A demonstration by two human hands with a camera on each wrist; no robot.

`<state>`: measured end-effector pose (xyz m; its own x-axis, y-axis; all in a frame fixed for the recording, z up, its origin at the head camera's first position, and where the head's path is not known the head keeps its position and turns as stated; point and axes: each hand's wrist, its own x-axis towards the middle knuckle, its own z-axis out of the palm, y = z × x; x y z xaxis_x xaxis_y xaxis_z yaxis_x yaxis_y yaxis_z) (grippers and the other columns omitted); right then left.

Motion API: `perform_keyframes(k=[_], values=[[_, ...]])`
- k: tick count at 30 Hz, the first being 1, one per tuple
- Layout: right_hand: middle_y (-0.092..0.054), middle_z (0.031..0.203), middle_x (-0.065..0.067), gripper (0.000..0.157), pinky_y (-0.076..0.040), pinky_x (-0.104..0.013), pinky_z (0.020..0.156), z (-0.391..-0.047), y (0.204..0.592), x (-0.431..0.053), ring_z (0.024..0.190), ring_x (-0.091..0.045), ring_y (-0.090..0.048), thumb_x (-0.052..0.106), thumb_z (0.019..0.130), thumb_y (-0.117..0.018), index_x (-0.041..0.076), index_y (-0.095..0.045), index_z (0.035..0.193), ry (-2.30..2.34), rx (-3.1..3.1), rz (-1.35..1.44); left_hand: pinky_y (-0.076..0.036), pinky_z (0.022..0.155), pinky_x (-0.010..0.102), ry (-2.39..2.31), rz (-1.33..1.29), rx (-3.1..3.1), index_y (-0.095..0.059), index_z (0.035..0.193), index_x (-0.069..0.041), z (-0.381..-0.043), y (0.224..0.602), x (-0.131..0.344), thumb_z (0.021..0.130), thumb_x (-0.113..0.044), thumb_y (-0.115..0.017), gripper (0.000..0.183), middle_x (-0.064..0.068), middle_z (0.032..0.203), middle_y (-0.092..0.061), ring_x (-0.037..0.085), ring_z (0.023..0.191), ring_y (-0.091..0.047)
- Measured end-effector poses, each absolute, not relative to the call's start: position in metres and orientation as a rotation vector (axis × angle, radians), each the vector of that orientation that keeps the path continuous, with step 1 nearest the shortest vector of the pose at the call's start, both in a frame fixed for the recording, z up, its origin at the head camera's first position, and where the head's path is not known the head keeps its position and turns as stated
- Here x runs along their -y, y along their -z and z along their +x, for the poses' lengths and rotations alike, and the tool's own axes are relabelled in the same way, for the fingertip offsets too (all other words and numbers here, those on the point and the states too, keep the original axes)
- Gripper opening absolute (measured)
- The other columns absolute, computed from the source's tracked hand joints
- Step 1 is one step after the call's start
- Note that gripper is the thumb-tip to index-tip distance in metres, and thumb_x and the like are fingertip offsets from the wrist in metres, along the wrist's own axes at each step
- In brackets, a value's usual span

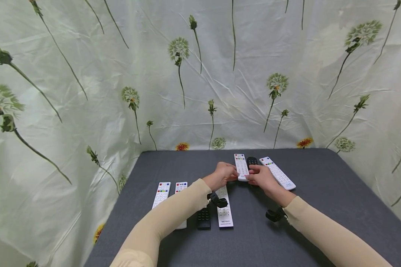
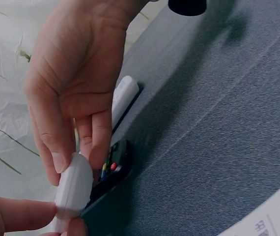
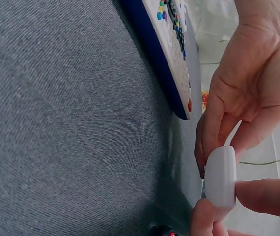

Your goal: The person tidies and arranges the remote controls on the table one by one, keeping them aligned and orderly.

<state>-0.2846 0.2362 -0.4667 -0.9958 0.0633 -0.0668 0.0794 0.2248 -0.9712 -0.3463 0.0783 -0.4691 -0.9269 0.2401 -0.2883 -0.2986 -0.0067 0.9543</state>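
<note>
A white remote control point(image 1: 241, 167) is held by both hands above the far part of the table. My left hand point(image 1: 225, 171) pinches its left side near the lower end, and my right hand point(image 1: 261, 176) pinches the right side. Both wrist views show the remote's smooth white end point(image 2: 76, 187) between thumbs and fingers of the two hands. Just right of it lies a black remote point(image 1: 252, 161), partly hidden by my right hand. Another white remote point(image 1: 277, 173) lies slanted beyond that hand.
Left of the hands lie two white remotes point(image 1: 161, 193), point(image 1: 181, 186), a black remote point(image 1: 204, 218) and a long white remote point(image 1: 224, 207), some partly covered by my left arm. They rest on a dark grey tabletop point(image 1: 254, 237). A dandelion-print curtain point(image 1: 200, 85) hangs behind.
</note>
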Motion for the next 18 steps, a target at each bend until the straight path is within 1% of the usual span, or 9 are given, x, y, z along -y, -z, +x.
perform_keyframes(k=[7, 12, 14, 18], values=[[-0.057, 0.124, -0.032, 0.063, -0.058, -0.023, 0.068, -0.285, 0.465, -0.236, 0.08, -0.007, -0.062, -0.009, 0.088, -0.068, -0.016, -0.04, 0.145, 1.941, -2.455, 0.146, -0.061, 0.074, 0.036, -2.0, -0.023, -1.913, -0.068, 0.114, 0.011, -0.341, 0.467, -0.073, 0.079, 0.021, -0.065, 0.037, 0.02, 0.097, -0.07, 0.02, 0.075, -0.071], [-0.061, 0.122, -0.031, 0.061, -0.057, -0.024, 0.067, -0.284, 0.463, -0.236, 0.079, -0.006, -0.062, -0.007, 0.087, -0.071, -0.016, -0.045, 0.142, 1.916, -2.495, 0.129, -0.061, 0.074, 0.036, -2.024, -0.002, -1.912, -0.069, 0.114, 0.009, -0.336, 0.464, -0.07, 0.079, 0.02, -0.065, 0.037, 0.018, 0.093, -0.072, 0.017, 0.071, -0.069], [-0.063, 0.121, -0.029, 0.06, -0.057, -0.024, 0.067, -0.284, 0.462, -0.236, 0.079, -0.006, -0.063, -0.007, 0.086, -0.072, -0.015, -0.048, 0.14, 1.926, -2.491, 0.128, -0.061, 0.073, 0.035, -2.024, 0.009, -1.92, -0.069, 0.115, 0.008, -0.335, 0.463, -0.069, 0.079, 0.019, -0.065, 0.037, 0.017, 0.093, -0.072, 0.017, 0.072, -0.069], [-0.063, 0.123, -0.029, 0.06, -0.058, -0.024, 0.07, -0.281, 0.459, -0.236, 0.085, -0.008, -0.065, -0.005, 0.086, -0.073, -0.014, -0.048, 0.14, 1.926, -2.472, 0.1, -0.06, 0.072, 0.033, -2.022, 0.028, -1.933, -0.069, 0.117, 0.007, -0.331, 0.463, -0.066, 0.081, 0.019, -0.066, 0.038, 0.015, 0.095, -0.071, 0.019, 0.079, -0.07]])
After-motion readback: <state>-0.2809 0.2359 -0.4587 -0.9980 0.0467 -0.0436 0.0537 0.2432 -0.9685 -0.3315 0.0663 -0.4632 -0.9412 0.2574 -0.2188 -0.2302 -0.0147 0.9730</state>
